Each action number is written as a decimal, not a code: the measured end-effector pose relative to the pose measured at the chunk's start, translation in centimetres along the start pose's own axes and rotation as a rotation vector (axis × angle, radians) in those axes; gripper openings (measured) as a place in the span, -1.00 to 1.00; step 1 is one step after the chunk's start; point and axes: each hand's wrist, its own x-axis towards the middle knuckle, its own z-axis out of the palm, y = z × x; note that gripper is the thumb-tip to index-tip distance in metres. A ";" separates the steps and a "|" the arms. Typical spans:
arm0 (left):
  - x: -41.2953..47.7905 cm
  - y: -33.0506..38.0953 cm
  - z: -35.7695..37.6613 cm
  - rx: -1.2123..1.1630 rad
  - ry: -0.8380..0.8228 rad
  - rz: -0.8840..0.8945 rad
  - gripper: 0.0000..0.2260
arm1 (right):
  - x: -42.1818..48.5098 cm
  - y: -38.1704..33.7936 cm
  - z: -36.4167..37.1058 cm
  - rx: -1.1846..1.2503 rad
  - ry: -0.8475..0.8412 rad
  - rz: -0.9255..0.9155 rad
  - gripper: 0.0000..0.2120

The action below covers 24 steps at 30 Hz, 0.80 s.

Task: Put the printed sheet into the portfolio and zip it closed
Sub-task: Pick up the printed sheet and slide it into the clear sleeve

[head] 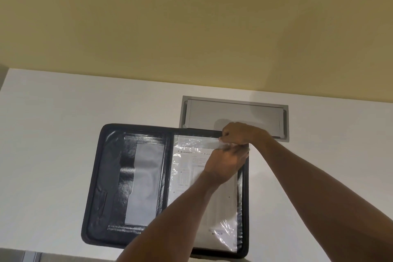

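- Your left forearm crosses the lower part of the printed sheet (187, 176) and hides its middle; the print is too small and blurred to read.
- The near edge of the portfolio (102, 176) meets the table's front edge, and its zip cannot be made out along the border.
- Your fingertips are packed together at the sleeve's top right corner, so exactly where each finger lies is hard to tell.
- Your left hand (225, 166) reaches up from below, back of the hand toward you, fingers curled down and closed on the top edge of the clear plastic sleeve (191, 144).
- Your right hand (240, 133) comes in from the right, wrist bent, fingers pinched shut on that same upper edge of the sleeve, just above your left hand.
- The portfolio lies open flat on the white table (53, 134), dark and glossy inside.
- Its left half has pockets with a grey card (144, 183) standing in one.
- Its right half carries the sleeve, and the printed sheet lies inside it, upright, with the top of the sheet near your hands.
- A grey metal hatch (234, 112) is set into the table just beyond the portfolio's top edge.
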 end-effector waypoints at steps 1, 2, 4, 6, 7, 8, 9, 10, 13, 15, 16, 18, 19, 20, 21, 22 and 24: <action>-0.8 -0.3 0.0 0.004 -0.003 0.037 -0.80 | -0.2 0.4 0.1 -0.015 0.017 -0.003 -0.74; -1.7 -0.9 0.0 0.026 0.005 0.074 -0.82 | -0.5 0.9 0.2 -0.035 0.044 -0.008 -0.80; -3.1 -2.5 -1.0 0.058 0.045 0.107 -0.84 | -0.9 1.9 0.6 -0.088 0.129 -0.014 -0.88; -4.2 -4.9 -2.4 0.078 0.065 0.053 -0.87 | -1.4 2.8 1.0 -0.080 0.224 -0.017 -0.94; -4.6 -6.1 -3.3 0.094 0.055 0.013 -0.85 | -1.7 3.1 1.3 -0.071 0.262 -0.020 -0.96; -4.9 -7.2 -4.1 0.116 0.035 -0.018 -0.80 | -1.9 3.4 1.6 -0.076 0.291 -0.015 -0.96; -5.2 -8.3 -4.8 0.143 0.008 -0.042 -0.76 | -2.1 3.5 2.0 -0.094 0.316 0.003 -0.93; -5.4 -9.2 -5.4 0.170 -0.017 -0.049 -0.73 | -2.2 3.5 2.4 -0.113 0.342 0.027 -0.91; -5.7 -11.3 -7.0 0.223 -0.079 -0.010 -0.70 | -2.6 2.8 3.6 -0.165 0.452 0.105 -0.93; -5.8 -11.9 -7.7 0.235 -0.113 0.002 -0.69 | -3.1 1.9 4.8 -0.195 0.574 0.166 -0.86; -5.8 -12.0 -7.8 0.232 -0.134 -0.010 -0.69 | -3.4 1.4 5.5 -0.198 0.632 0.192 -0.79; -5.9 -12.1 -7.8 0.225 -0.169 -0.037 -0.67 | -4.1 -0.3 7.2 -0.171 0.721 0.213 -0.71; -5.9 -12.0 -7.7 0.227 -0.181 -0.048 -0.66 | -4.4 -1.4 8.3 -0.145 0.741 0.209 -0.70; -5.9 -11.9 -7.7 0.233 -0.191 -0.060 -0.66 | -4.8 -2.5 9.5 -0.127 0.745 0.203 -0.69; -5.9 -11.7 -7.6 0.244 -0.196 -0.068 -0.66 | -5.1 -3.7 10.8 -0.127 0.736 0.198 -0.67; -6.0 -11.5 -7.6 0.257 -0.198 -0.077 -0.65 | -5.5 -4.8 12.1 -0.135 0.725 0.191 -0.64; -6.1 -11.0 -7.4 0.283 -0.209 -0.094 -0.64 | -6.3 -6.7 15.1 -0.119 0.708 0.165 -0.57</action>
